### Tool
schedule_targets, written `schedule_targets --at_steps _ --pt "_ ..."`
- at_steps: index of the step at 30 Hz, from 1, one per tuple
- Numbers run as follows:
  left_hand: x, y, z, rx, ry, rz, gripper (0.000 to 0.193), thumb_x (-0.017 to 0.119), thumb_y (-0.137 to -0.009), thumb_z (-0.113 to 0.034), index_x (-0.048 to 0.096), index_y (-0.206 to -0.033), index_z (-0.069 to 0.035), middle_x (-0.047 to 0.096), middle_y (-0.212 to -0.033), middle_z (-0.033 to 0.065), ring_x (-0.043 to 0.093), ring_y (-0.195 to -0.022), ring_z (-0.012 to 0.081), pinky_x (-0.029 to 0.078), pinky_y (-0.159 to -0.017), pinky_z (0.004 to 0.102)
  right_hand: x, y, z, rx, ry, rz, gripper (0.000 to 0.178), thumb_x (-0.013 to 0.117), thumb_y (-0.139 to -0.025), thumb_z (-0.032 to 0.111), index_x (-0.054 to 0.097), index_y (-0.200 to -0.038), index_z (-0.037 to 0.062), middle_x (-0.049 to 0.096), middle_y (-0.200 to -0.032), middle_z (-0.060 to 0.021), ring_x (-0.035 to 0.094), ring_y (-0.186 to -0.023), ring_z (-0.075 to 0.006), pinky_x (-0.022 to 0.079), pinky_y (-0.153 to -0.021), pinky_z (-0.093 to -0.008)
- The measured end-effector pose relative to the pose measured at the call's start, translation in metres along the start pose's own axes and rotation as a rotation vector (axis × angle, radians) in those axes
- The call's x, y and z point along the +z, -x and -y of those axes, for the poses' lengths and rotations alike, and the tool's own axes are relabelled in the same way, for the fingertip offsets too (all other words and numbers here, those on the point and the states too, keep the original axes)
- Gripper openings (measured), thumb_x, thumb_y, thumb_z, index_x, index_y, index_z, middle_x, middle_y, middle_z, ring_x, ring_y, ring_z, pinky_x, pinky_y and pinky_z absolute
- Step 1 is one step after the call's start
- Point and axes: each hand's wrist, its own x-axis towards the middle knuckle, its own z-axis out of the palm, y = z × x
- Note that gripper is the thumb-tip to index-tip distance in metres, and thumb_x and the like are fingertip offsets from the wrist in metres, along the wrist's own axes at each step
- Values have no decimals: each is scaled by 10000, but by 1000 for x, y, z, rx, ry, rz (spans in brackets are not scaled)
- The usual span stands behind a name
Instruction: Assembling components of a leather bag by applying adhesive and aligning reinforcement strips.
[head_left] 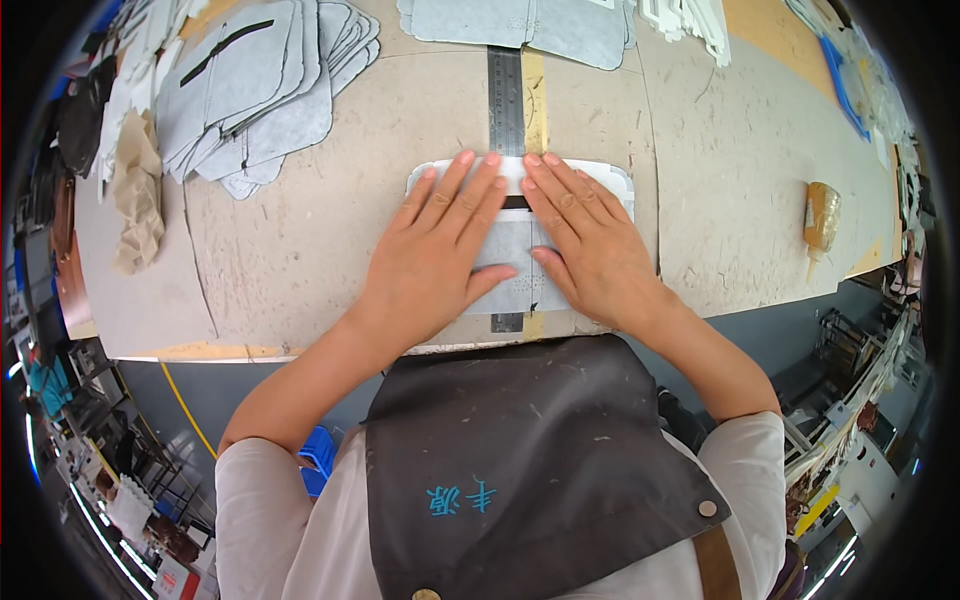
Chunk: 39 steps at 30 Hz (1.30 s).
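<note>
Grey panel [505, 250]: flat near the table's [290, 250] front edge, directly under both hands, neither nearer. White strip [513, 176] along its far side, long axis left–right. Left hand [428, 240], right hand [592, 238]: palms down, fingers extended forward, slightly spread, pinching nothing. Dark ruler [506, 105] runs beneath, crosswise to strip.

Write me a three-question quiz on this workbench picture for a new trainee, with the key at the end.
1. True or false: the left hand and right hand both lie palm-down on the grey panel.
2. Multiple choice: which thing shows beyond the panel's far edge, in line with its middle? a) scissors b) a ruler c) a hammer
3. Fill in the blank: the bottle is on the person's ____ side of the table.

Key: 1 true; 2 b; 3 right.
</note>
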Motion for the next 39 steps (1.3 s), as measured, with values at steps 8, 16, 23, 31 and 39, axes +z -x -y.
schedule_targets --at_steps 8,16,23,31,39 --pt "-7 15 13 -2 -16 56 774 676 -809 -370 363 -1427 -24 325 -1516 116 269 -1423 255 217 -1160 429 -10 9 -3 39 20 81 600 602 -887 238 399 -1382 -34 324 -1506 -150 272 -1418 -278 243 -1151 -407" --pt "-21 41 25 -6 -57 134 783 712 -751 -325 401 -1401 -18 340 -1510 119 283 -1417 268 223 -1159 433 -13 27 -7 115 122 90 670 592 -892 291 331 -1420 -29 280 -1528 -162 251 -1426 -288 208 -1168 -402" --pt "-24 48 27 22 -45 88 750 736 -725 -291 452 -1362 -13 392 -1479 121 329 -1395 280 262 -1141 446 -17 35 -7 131 146 120 706 601 -880 294 309 -1427 -44 267 -1530 -182 243 -1428 -314 199 -1169 -413" --pt "-25 36 31 34 65 -100 502 762 -709 -140 592 -1166 -20 553 -1315 128 511 -1226 299 421 -951 402 -19 43 -10 175 105 44 645 572 -892 215 318 -1424 -48 268 -1534 -178 221 -1438 -322 194 -1166 -436" --pt "2 -1 11 220 23 -405 279 720 -642 -12 656 -912 0 592 -887 81 566 -804 232 462 -687 346 -8 32 5 52 -132 -268 470 633 -733 -31 587 -1200 -4 543 -1208 -131 529 -1075 -301 464 -901 -391"
